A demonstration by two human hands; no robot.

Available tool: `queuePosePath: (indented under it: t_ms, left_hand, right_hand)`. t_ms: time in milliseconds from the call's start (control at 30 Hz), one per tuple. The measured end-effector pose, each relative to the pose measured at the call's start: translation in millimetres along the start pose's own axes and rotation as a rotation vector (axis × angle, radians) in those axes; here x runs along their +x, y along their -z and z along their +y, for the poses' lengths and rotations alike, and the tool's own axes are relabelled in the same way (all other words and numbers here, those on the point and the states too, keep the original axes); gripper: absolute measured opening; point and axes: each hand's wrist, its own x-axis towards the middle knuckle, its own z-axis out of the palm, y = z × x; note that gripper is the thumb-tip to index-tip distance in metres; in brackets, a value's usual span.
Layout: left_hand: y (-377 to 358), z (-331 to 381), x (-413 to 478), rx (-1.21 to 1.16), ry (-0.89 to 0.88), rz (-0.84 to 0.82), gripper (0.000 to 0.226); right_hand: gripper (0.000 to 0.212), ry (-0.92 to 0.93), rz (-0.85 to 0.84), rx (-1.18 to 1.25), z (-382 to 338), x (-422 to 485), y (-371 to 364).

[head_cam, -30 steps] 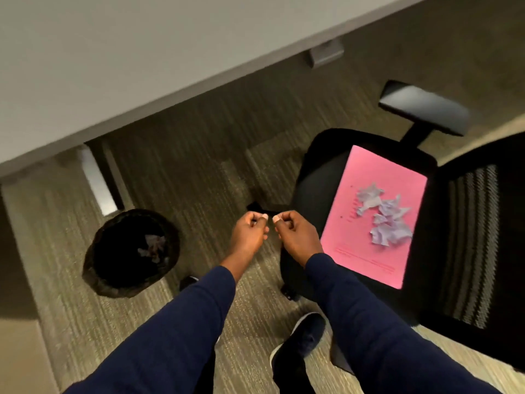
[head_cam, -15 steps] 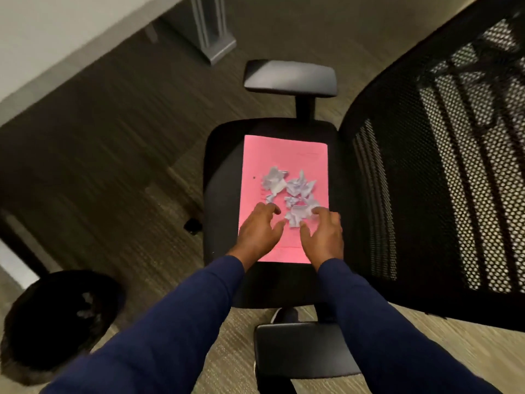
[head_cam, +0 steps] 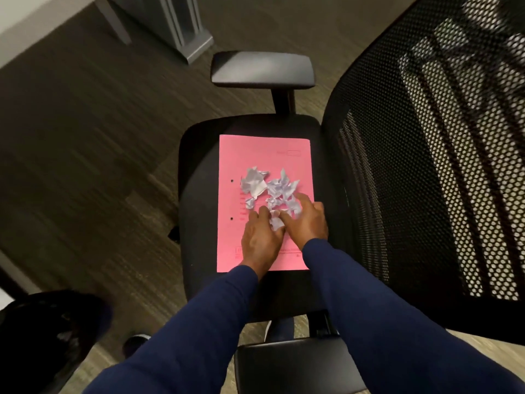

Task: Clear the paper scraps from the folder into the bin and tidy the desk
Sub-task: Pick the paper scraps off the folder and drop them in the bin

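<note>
On pink folder (head_cam: pixel 264 155): left hand (head_cam: pixel 262 240), right hand (head_cam: pixel 308 223) pinching paper scraps (head_cam: pixel 270 191).

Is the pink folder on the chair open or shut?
Shut: the folder lies flat as one closed sheet on the seat, scraps on its cover.

Both arms reach forward in dark blue sleeves, near the middle of the view. The left hand (head_cam: pixel 262 237) and the right hand (head_cam: pixel 308 223) lie palm-down side by side, almost touching, fingers curled inward toward each other. The right hand sits slightly farther than the left.
</note>
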Motion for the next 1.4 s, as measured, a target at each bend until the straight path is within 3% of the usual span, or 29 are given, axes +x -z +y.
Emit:
queuePosePath:
  t_ms: [133, 267, 467, 800, 1167, 1300, 1400]
  left_hand:
    - [5.2, -7.5, -0.4, 0.023, -0.007, -0.002, 0.007]
    - [9.8, -13.6, -3.1, 0.005, -0.006, 0.042, 0.005]
    - [6.2, -14.7, -4.0, 0.181, -0.194, 0.019, 0.053]
    - [0.1, -18.3, -10.3, 0.220, -0.289, -0.120, 0.054]
    - [2.3, -27.3, -3.9, 0.417, -0.429, -0.099, 0.015]
    - [16.7, -26.5, -4.1, 0.224, -0.329, -0.013, 0.002]
    - [29.0, -19.2, 2.8, 0.044, -0.174, 0.082, 0.010]
  right_hand:
    - [0.038, -0.045, -0.023, 0.031, 2.9, 0.0, -8.2]
    - [0.026, -0.032, 0.014, 0.041, 9.7, -8.7, -12.4]
    - [0.024, 0.002, 0.050, 0.171, 25.2, -20.9, -8.5]
    - [0.025, -0.253, 0.049, 0.563, 43.2, -25.0, -18.5]
    - [0.026, -0.365, 0.016, 0.789, 48.8, -27.5, -19.1]
    - [0.024, -0.382, 0.016, 0.840, 44.9, -27.5, -18.6]
    - [0.025, -0.353, 0.016, 0.809, 43.7, -28.9, -21.1]
